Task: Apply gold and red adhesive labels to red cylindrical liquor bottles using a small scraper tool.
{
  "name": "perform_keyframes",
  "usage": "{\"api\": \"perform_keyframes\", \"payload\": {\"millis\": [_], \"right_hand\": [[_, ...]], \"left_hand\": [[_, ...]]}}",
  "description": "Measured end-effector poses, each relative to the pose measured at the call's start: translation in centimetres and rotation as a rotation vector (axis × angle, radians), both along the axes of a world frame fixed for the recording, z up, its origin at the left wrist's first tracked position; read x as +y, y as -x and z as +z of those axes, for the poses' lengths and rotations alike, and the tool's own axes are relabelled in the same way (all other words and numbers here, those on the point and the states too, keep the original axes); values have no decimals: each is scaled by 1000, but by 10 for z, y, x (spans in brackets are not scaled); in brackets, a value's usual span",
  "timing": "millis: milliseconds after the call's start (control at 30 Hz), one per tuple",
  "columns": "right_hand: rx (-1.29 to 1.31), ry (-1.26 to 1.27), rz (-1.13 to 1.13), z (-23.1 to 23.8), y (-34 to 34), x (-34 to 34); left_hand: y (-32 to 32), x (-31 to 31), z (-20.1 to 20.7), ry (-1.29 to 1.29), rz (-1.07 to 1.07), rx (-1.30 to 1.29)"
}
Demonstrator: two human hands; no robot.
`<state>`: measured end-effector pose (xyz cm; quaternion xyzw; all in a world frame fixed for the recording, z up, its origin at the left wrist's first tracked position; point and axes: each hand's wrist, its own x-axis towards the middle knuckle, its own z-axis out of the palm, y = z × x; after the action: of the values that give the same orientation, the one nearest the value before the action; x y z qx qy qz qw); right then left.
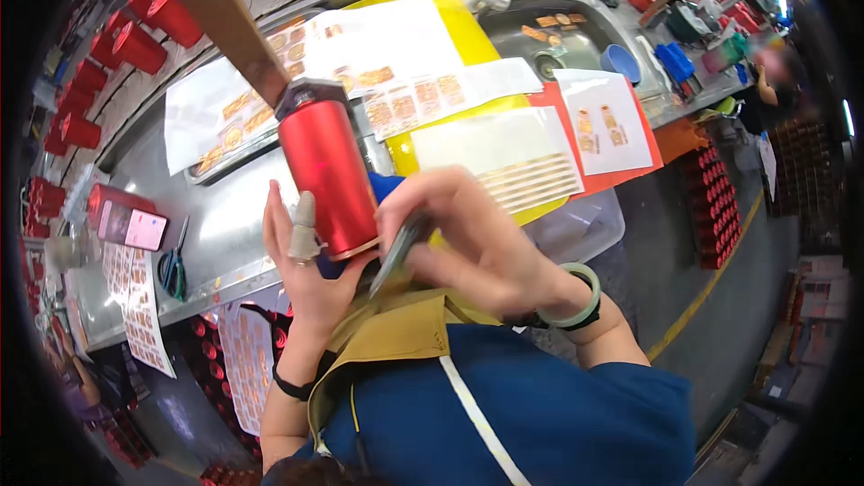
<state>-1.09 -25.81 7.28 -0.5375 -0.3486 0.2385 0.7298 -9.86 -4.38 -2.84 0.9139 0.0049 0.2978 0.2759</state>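
Observation:
A shiny red metal canister (328,171) stands tilted in front of me, its far end in a dark fitting on a wooden bar (225,18). My left hand (310,274) cups its near left side, fingers stretched along it and thumb by its bottom edge. A grey cover (304,216) wraps one of those fingers. Smeared by motion, my right hand (477,247) is closed around a slim, dark grey pointed tool (396,256), close to the canister's lower right side. The tool's tip points down toward my yellow-brown apron (396,337); its exact kind is unclear.
Printed sticker sheets (414,108) cover yellow and red boards on the metal table. Scissors (173,270) and a phone (132,225) lie at left. A sink (549,36) with a blue bowl (621,63) is behind. Red canisters (139,47) line the far side.

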Motion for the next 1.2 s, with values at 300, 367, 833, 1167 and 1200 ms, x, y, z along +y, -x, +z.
{"api": "perform_keyframes", "payload": {"millis": [300,367,833,1167,1200], "right_hand": [[-115,-810,416,31,26,53],[-122,-683,502,42,10,36],[-127,-846,564,23,11,67],[-363,136,117,9,-60,11],[-500,320,-38,-13,-78,4]], "left_hand": [[-7,-3,-6,380,52,206],[-6,-4,-6,432,24,208],[-11,-3,-5,517,-8,147],[-6,8,-8,479,-52,216],[-6,10,-9,415,-66,200]]}}
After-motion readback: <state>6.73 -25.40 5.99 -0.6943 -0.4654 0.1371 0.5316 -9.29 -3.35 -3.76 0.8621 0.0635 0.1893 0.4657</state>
